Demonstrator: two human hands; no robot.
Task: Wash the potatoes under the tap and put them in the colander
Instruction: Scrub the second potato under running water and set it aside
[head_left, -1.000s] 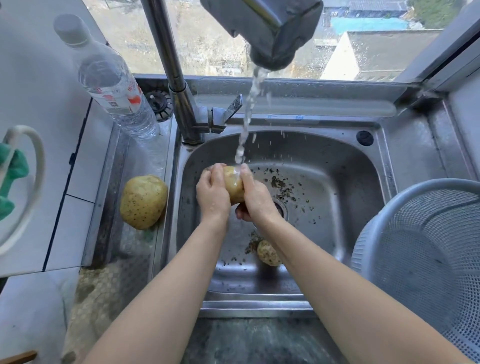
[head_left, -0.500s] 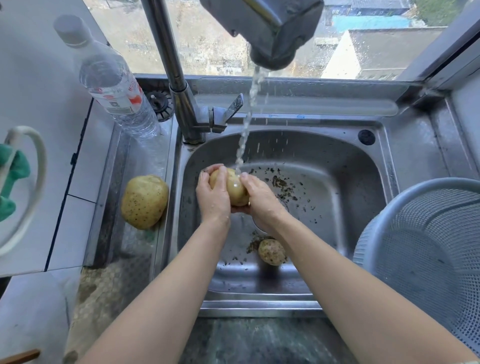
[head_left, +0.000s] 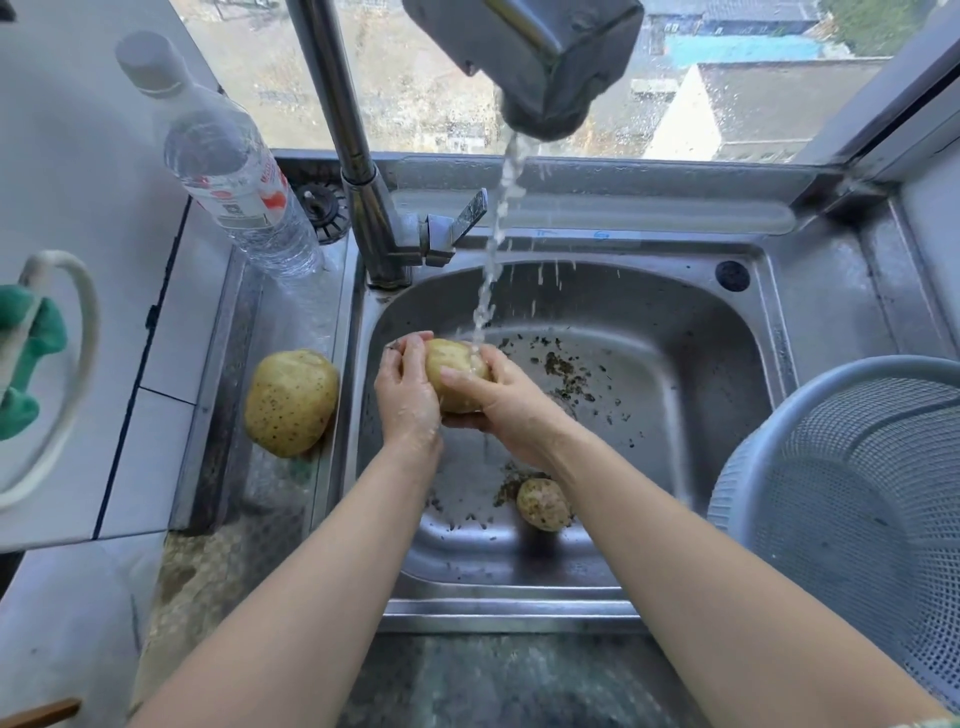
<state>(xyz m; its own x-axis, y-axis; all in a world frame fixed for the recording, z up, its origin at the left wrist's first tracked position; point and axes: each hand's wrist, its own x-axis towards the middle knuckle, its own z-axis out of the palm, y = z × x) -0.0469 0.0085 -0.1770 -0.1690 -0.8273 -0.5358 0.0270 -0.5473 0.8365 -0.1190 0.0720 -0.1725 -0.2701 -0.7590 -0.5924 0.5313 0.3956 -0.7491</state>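
Both hands hold a yellow potato (head_left: 453, 375) over the steel sink (head_left: 691, 395), under the stream from the tap (head_left: 540, 67). My left hand (head_left: 408, 397) grips its left side. My right hand (head_left: 506, 405) wraps over its right side and underneath. Water strikes the top of the potato. A small, dirty potato (head_left: 543, 504) lies on the sink floor near the front. A large potato (head_left: 291, 402) rests on the drainboard left of the sink. The grey colander (head_left: 852, 499) stands at the right, holding nothing that I can see.
A clear water bottle (head_left: 234, 176) stands at the back left next to the tap's column (head_left: 358, 171). Bits of dirt dot the sink floor. A white board (head_left: 67, 208) with a green item lies at the far left. A window runs along the back.
The potato has turned in my hands and more of its upper side shows. My right hand has shifted over its right side. Both hands stay under the stream.
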